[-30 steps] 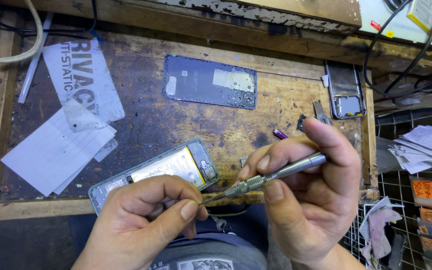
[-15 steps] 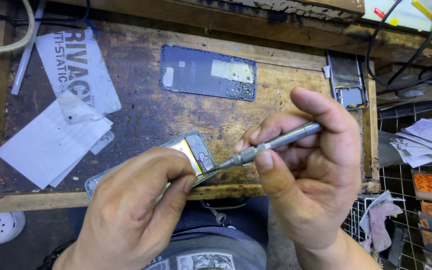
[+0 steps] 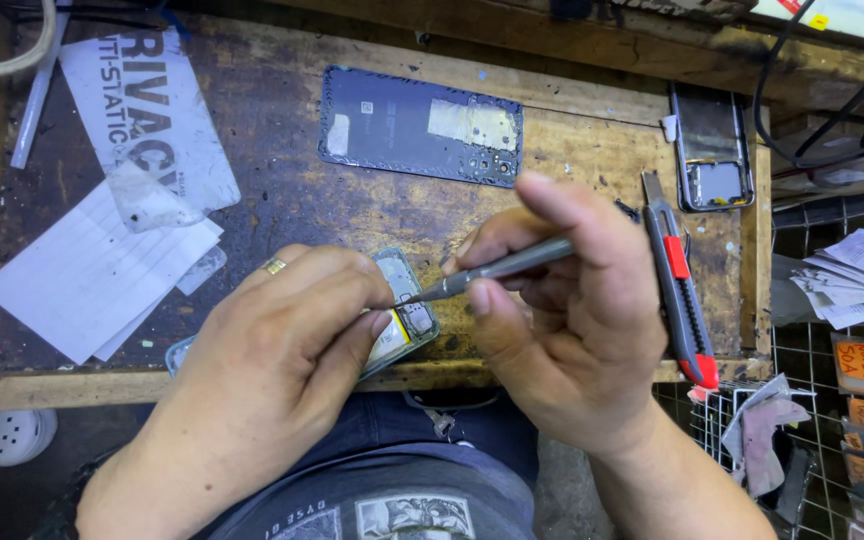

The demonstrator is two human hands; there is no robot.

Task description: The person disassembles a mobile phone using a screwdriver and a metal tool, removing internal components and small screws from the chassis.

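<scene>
An opened phone (image 3: 410,322) with its insides showing lies near the front edge of the worn wooden bench (image 3: 572,150). My left hand (image 3: 282,350) covers most of it and presses it down, a ring on one finger. My right hand (image 3: 572,320) grips a slim grey screwdriver (image 3: 497,268). Its tip rests on the phone's top end, just beside my left fingertips.
A dark phone back cover (image 3: 420,126) lies at the back middle. A red and grey utility knife (image 3: 677,280) sits right of my hand, a second opened phone (image 3: 712,148) behind it. White paper sheets (image 3: 92,275) and a plastic bag (image 3: 147,120) lie left.
My left hand has slid up over the phone, hiding most of it. The screwdriver tip has moved onto the phone's top end. The view has shifted closer over the bench.
</scene>
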